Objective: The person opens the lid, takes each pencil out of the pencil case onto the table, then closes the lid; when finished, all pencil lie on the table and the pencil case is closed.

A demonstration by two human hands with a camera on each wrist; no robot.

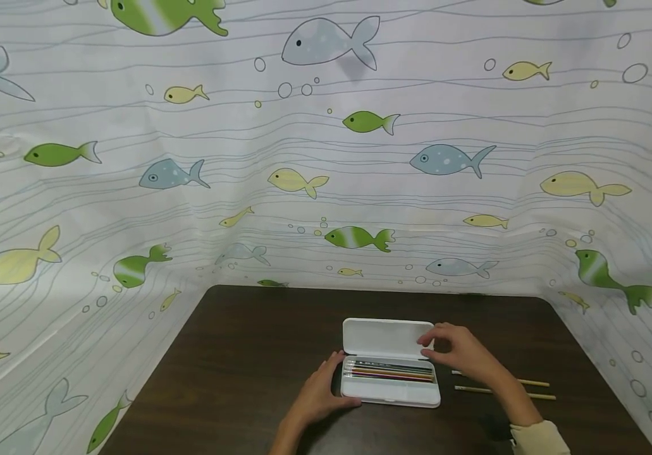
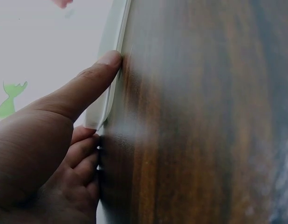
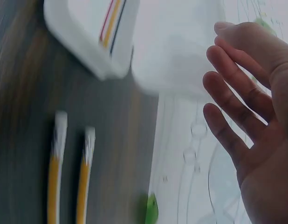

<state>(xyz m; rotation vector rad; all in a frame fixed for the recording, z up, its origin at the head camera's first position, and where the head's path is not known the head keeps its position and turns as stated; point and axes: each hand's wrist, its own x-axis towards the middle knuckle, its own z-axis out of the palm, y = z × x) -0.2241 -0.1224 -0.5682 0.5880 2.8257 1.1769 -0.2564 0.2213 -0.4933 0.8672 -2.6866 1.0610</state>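
A white pencil case (image 1: pixel 388 393) lies on the table with its lid (image 1: pixel 382 338) raised at the back. Several colored pencils (image 1: pixel 391 373) lie side by side in its rear part. My left hand (image 1: pixel 319 393) holds the case's left end, thumb (image 2: pixel 95 79) against the front edge and fingers round the far side. By the lid's right edge is my right hand (image 1: pixel 465 352), its fingers loosely bent and apart, with nothing between them. In the right wrist view, the fingertips (image 3: pixel 214 112) overlap the lid's edge.
Two yellow pencils (image 1: pixel 536 396) with white ends lie on the dark wooden table (image 1: pixel 234 354), right of the case and partly under the right forearm. A white curtain (image 1: pixel 303 139) printed with fish surrounds the table's back and sides.
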